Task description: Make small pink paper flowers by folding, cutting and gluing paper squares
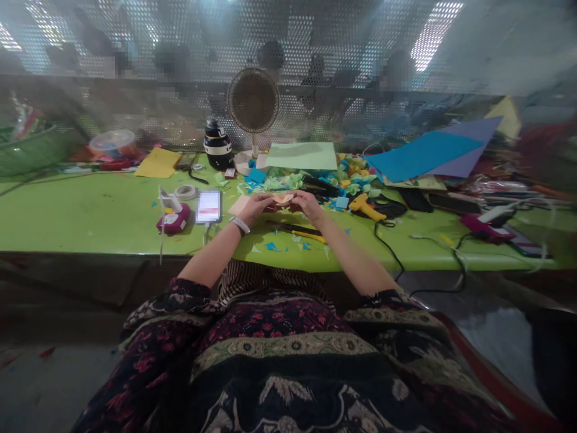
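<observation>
We note both hands over the near middle of the green surface [103,219]. The left hand [256,207] and right hand [308,204] pinch a small peach paper piece [283,198] between their fingertips, in front of the torso; its shape looks bent, but we cannot tell whether it is folded. A flat peach sheet [238,205] lies beside the left hand.

Done, we judge: the heap of curled paper pieces [288,181] beyond the hands, mostly green and yellow. Partway: the held piece. Left: the blue square [342,202] and pale green sheet [302,156], both apparently unshaped. The yellow glue gun [368,208] lies unheld; small blue scraps [272,246] look like offcuts.
</observation>
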